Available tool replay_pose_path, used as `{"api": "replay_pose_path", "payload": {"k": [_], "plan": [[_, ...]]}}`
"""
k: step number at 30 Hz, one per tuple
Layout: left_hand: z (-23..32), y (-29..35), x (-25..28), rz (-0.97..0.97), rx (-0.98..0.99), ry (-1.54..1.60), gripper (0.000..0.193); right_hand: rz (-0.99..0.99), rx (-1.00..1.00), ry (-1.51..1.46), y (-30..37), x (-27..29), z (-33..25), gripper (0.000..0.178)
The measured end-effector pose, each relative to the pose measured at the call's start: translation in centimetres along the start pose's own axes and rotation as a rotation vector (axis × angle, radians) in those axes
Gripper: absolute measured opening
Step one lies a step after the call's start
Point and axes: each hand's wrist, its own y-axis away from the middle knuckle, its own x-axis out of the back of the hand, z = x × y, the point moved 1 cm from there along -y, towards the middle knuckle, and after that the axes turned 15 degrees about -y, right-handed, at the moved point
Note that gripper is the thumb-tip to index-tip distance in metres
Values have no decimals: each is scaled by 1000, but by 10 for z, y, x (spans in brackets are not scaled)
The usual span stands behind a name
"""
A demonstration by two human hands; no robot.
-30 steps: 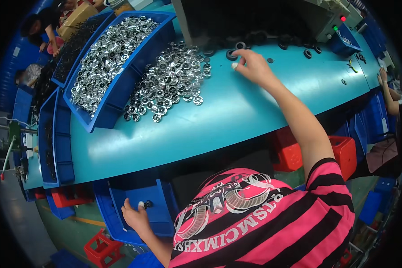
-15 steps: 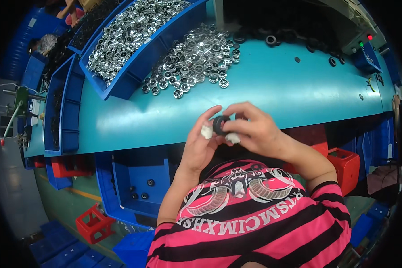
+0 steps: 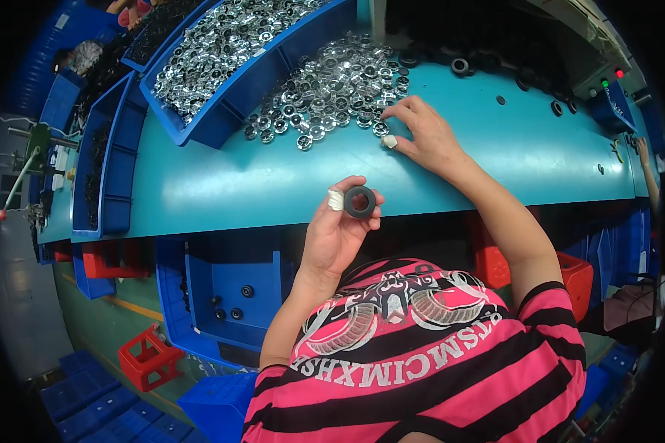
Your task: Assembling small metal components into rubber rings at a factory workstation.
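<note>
At the silver pile (image 3: 332, 88), an edge wheel (image 3: 380, 129) lies just left of the nearer, right hand (image 3: 432, 142), fingers parted; the left hand (image 3: 334, 242) grips a black ring (image 3: 360, 215).

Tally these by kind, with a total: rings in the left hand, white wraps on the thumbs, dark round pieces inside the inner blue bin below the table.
Black ring in the left hand: 1
White thumb wraps: 2
Dark round pieces in the inner blue bin: 4 visible
Total: 7

White capital lettering (image 3: 386, 371), across pink-and-black shirt (image 3: 451, 391)
</note>
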Motion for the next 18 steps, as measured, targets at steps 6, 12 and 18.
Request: {"api": "replay_pose_path", "payload": {"k": [6,12,18], "plan": [[-2,0,3,-13,-11,22,46,-54,-16,52,-1,-4,0,33],[3,4,-12,209,-198,-659,41,-74,-16,19,7,-2,2,33],[21,6,-31,427,-458,-1550,46,-39,16,31,9,-5,-3,36]]}}
